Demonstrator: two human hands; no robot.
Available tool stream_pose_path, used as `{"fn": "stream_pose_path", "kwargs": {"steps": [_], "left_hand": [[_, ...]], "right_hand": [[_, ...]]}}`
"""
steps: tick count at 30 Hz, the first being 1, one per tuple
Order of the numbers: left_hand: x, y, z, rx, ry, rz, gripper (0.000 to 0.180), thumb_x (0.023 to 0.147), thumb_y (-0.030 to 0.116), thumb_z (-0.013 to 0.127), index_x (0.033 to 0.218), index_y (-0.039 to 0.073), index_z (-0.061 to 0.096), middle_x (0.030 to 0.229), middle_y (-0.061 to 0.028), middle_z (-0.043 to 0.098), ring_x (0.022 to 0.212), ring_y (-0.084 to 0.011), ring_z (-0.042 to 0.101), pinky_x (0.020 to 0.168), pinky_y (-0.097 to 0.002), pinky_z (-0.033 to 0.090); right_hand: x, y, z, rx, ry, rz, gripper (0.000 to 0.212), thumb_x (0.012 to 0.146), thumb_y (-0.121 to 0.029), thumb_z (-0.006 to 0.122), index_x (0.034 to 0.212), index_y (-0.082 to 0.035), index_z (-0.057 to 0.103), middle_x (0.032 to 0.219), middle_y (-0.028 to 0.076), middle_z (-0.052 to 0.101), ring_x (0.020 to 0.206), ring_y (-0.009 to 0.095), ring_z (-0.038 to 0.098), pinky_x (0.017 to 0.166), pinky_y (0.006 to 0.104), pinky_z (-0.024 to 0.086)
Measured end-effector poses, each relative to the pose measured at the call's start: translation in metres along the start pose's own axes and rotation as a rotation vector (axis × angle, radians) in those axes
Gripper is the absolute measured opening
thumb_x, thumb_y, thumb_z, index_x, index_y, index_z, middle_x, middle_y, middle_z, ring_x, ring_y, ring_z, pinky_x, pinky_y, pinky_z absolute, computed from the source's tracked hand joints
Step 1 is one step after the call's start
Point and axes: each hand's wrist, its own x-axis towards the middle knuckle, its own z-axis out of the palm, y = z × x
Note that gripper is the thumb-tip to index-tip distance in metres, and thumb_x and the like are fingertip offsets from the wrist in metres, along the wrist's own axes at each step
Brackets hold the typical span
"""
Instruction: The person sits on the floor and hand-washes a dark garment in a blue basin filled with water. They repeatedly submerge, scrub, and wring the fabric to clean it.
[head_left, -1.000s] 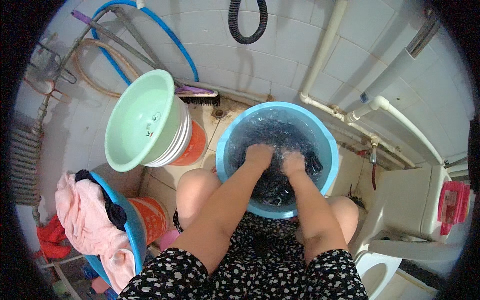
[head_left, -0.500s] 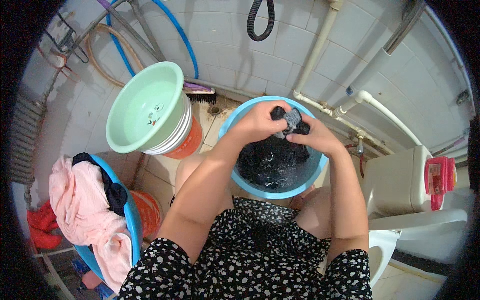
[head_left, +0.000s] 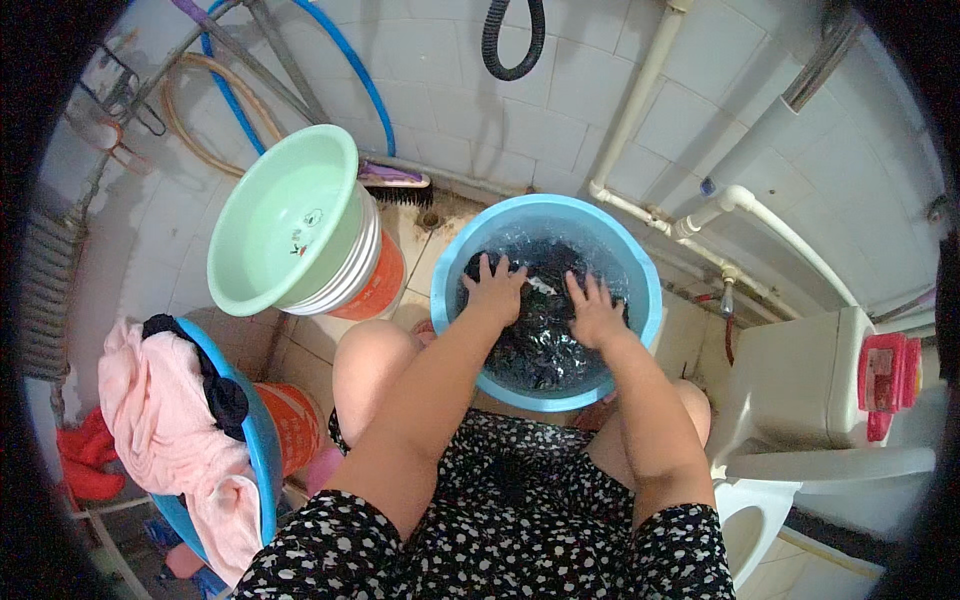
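Between my knees stands a light blue basin (head_left: 645,330) with water and dark wet cloth (head_left: 545,345) in it. My left hand (head_left: 495,292) rests on the cloth at the basin's left side, fingers spread. On the right side of the cloth lies my right hand (head_left: 598,312), its fingers also apart. Neither hand grips anything. A small pale patch shows on the cloth between the two hands. Water covers part of the cloth, so its shape cannot be made out.
At the left, a pale green basin (head_left: 235,245) sits tilted on an orange and white bucket (head_left: 372,285). Nearer, a blue basin (head_left: 262,460) holds pink cloth (head_left: 165,400) and black cloth. A brush (head_left: 395,182) lies by the wall. The toilet (head_left: 790,385) stands at the right.
Both hands have let go of the dark and grey cloth they held up above the basin. They have come down and apart, fingers spreading on the wet cloth.
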Motion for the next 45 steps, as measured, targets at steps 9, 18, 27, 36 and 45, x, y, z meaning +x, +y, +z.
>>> {"fn": "stream_pose_path", "kwargs": {"steps": [9, 18, 27, 36, 45], "left_hand": [[0.014, 0.006, 0.024, -0.029, -0.142, 0.018, 0.062, 0.082, 0.014, 0.051, 0.140, 0.020, 0.031, 0.151, -0.0150, 0.007, 0.137, -0.0430, 0.005, 0.107, -0.0506, 0.026], [0.051, -0.009, 0.077, 0.074, -0.148, 0.170, 0.062, 0.083, 0.023, 0.052, 0.141, 0.024, 0.030, 0.151, -0.0124, 0.011, 0.138, -0.0377, 0.003, 0.106, -0.0485, 0.029], [0.038, -0.004, 0.031, -0.005, -0.084, 0.106, 0.036, 0.085, 0.015, 0.046, 0.121, 0.011, 0.050, 0.122, -0.0209, 0.053, 0.112, -0.0370, 0.052, 0.092, -0.0491, 0.042], [0.004, -0.023, -0.061, -0.684, 0.369, 0.144, 0.047, 0.087, 0.036, 0.053, 0.111, -0.006, 0.052, 0.101, -0.0280, 0.060, 0.100, -0.0377, 0.058, 0.085, -0.0435, 0.044], [-0.060, -0.023, -0.142, -1.773, -0.023, 0.490, 0.032, 0.077, 0.011, 0.066, 0.104, -0.001, 0.054, 0.093, -0.0079, 0.061, 0.085, -0.0183, 0.059, 0.078, -0.0326, 0.049]], "right_hand": [[0.032, -0.020, 0.017, -0.037, -0.292, 0.059, 0.091, 0.080, -0.023, 0.056, 0.145, -0.022, -0.008, 0.152, 0.009, -0.001, 0.139, 0.034, 0.001, 0.102, 0.0685, 0.006], [0.074, -0.019, 0.057, -0.008, -0.228, 0.102, 0.063, 0.090, -0.034, 0.042, 0.146, -0.022, 0.014, 0.152, 0.010, 0.005, 0.139, 0.033, 0.006, 0.101, 0.0698, 0.000], [0.089, 0.016, 0.065, 0.184, -0.203, -0.050, 0.053, 0.084, -0.013, 0.042, 0.137, -0.015, 0.038, 0.144, 0.013, 0.031, 0.131, 0.035, 0.031, 0.104, 0.0617, 0.018], [0.010, 0.056, -0.044, 1.338, 0.243, 0.118, 0.041, 0.085, -0.008, 0.046, 0.126, -0.010, 0.051, 0.095, 0.006, 0.060, 0.071, 0.015, 0.050, 0.060, 0.0290, 0.039], [-0.071, 0.036, -0.099, 1.612, 0.398, -0.352, 0.029, 0.076, 0.002, 0.062, 0.104, -0.003, 0.057, 0.092, 0.005, 0.063, 0.082, 0.016, 0.059, 0.074, 0.0300, 0.048]]}}
